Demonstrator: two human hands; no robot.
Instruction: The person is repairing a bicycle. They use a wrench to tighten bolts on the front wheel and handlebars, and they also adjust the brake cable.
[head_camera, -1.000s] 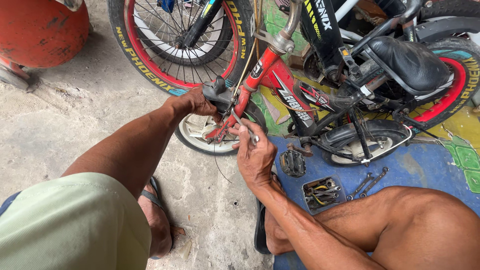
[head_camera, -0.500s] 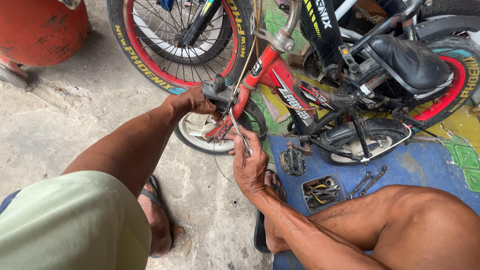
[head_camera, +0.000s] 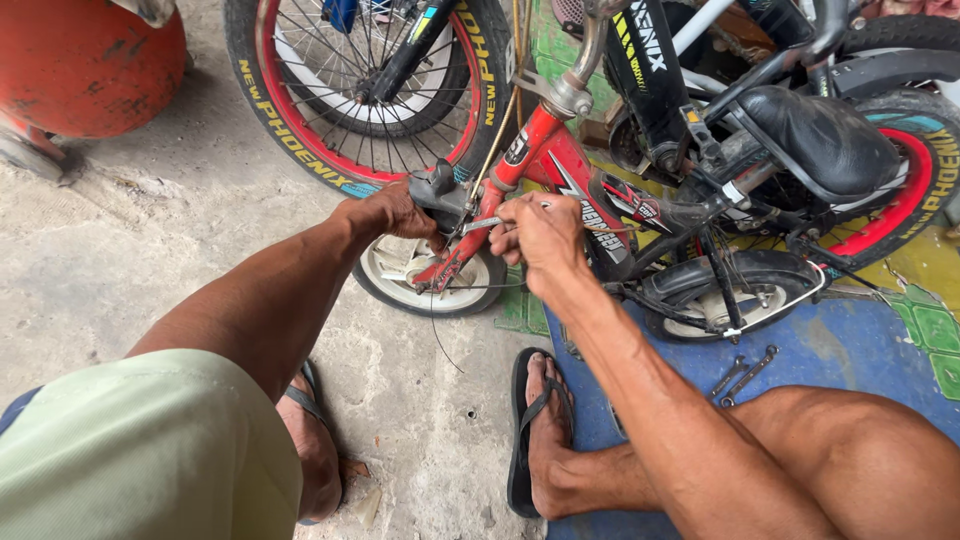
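A small red bicycle (head_camera: 560, 165) lies on its side on the concrete in front of me. My left hand (head_camera: 388, 212) grips the black brake part (head_camera: 440, 190) at the red frame near a small white wheel (head_camera: 420, 272). My right hand (head_camera: 538, 235) is closed on a thin metal tool (head_camera: 482, 225) that points at that brake part. A thin cable (head_camera: 435, 320) hangs down below the hands. The black saddle (head_camera: 820, 130) lies to the right.
A big spoked wheel (head_camera: 370, 80) with a red rim stands behind the hands. An orange round container (head_camera: 80, 60) is at the far left. Two wrenches (head_camera: 745, 372) lie on a blue mat (head_camera: 860, 345). My sandalled feet (head_camera: 540, 430) rest on the floor.
My right hand has risen from below the frame up to the brake part, now holding the tool level. The view has shifted so the tool tray is out of sight.
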